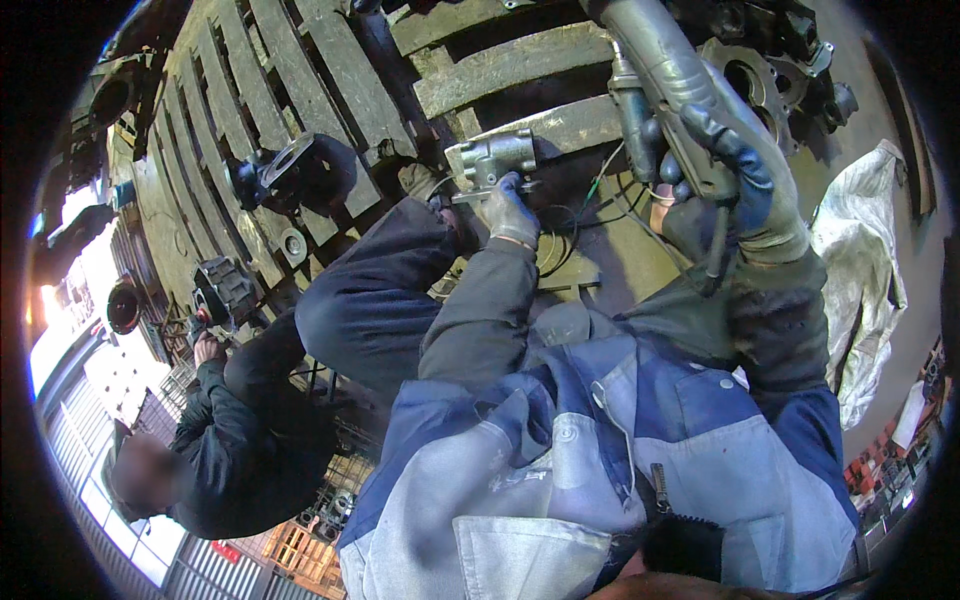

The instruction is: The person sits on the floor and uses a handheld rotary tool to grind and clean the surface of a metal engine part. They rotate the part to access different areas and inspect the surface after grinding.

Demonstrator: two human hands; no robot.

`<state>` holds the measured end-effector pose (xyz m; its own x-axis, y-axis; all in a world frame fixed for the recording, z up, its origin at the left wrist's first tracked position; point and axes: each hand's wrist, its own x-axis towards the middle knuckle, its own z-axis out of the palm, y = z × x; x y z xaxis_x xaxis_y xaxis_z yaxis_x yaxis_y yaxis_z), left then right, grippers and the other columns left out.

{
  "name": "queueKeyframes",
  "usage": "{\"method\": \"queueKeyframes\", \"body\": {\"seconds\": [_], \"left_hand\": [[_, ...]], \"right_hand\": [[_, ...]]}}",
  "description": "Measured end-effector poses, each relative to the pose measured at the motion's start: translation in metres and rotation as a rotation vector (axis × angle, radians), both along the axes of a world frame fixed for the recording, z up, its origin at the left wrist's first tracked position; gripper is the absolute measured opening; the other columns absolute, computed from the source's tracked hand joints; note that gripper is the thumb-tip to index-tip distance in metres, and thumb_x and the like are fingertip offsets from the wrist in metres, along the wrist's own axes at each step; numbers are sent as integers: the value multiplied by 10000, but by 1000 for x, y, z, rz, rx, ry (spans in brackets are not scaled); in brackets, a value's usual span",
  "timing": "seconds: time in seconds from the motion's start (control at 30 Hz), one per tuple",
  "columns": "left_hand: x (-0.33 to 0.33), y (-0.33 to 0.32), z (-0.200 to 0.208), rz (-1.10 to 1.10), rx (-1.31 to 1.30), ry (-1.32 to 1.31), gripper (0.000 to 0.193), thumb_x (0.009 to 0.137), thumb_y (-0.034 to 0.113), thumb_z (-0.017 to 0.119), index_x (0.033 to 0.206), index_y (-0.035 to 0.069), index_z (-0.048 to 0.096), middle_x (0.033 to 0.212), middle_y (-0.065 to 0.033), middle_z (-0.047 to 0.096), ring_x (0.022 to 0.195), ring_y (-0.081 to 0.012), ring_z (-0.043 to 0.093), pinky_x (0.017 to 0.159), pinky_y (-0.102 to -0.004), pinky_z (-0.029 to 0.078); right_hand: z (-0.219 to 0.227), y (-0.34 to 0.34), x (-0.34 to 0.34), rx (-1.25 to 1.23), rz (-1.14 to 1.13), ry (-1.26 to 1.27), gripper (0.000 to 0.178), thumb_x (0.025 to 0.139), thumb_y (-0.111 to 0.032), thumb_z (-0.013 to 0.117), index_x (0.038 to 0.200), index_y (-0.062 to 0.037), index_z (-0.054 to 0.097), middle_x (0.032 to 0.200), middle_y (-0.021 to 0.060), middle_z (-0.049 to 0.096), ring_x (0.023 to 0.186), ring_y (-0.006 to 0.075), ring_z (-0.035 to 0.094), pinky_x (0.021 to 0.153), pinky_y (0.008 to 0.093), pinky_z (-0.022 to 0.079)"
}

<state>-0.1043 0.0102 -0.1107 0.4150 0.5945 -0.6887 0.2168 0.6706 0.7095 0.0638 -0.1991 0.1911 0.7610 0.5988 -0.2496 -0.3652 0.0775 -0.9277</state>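
Note:
My left hand (512,212), in a grey and blue work glove, is closed on the lower edge of a grey metal housing (500,152) with a cylindrical body and a flat flange. The housing rests by the edge of a wooden pallet. My right hand (740,165), gloved alike, has its fingers wrapped round a grey tubular tool (655,65) with a thick barrel and a dark lower end. Its exact kind cannot be made out. Beside the barrel, close to my right fingers, is a teal-grey cylinder (630,110) with a metal fitting.
Slatted wooden pallets (520,75) lie ahead, with a dark casting (290,175) on the left one. Thin cables (580,215) loop on the floor. More castings (750,85) stand far right, near a white sack (860,260). At left a co-worker (250,430) crouches by a gearbox-like part (225,290).

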Motion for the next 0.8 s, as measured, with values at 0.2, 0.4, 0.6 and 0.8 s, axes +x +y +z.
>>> {"method": "queueKeyframes", "body": {"seconds": [0.2, 0.4, 0.6, 0.8], "left_hand": [[-8, 26, 0, -147, 4, 84, 204, 922, -22, 604, 1062, 42, 739, 1003, -85, 753, 887, -203, 710, 789, -355, 593], [-1, 52, 40, 220, -345, -184, 226, 976, 245, 591, 1079, 94, 724, 994, -77, 726, 885, -246, 677, 803, -415, 557], [-3, 71, 63, 267, -517, -345, 493, 991, 356, 436, 1309, 63, 672, 1343, -161, 701, 1209, -371, 678, 1106, -555, 515], [6, 68, 71, 319, -518, -194, 573, 973, 395, 414, 1411, 93, 629, 1440, -167, 652, 1300, -399, 622, 1149, -593, 464]], "right_hand": [[-2, 3, 4, -80, 11, 59, 611, 1069, -288, 607, 1609, -86, 403, 1133, 170, 723, 795, 184, 745, 657, 272, 623], [-5, 4, 1, 5, 16, -4, 647, 1069, -319, 607, 1624, -91, 367, 1126, 177, 725, 801, 187, 745, 662, 275, 625], [-19, 10, 13, -131, 49, 23, 693, 1041, -352, 655, 1615, -84, 374, 1107, 152, 727, 789, 174, 735, 642, 279, 619], [-77, 21, 11, -95, -12, 181, 800, 941, -255, 780, 1603, -54, 377, 1038, 131, 677, 731, 158, 694, 562, 295, 591]]}}
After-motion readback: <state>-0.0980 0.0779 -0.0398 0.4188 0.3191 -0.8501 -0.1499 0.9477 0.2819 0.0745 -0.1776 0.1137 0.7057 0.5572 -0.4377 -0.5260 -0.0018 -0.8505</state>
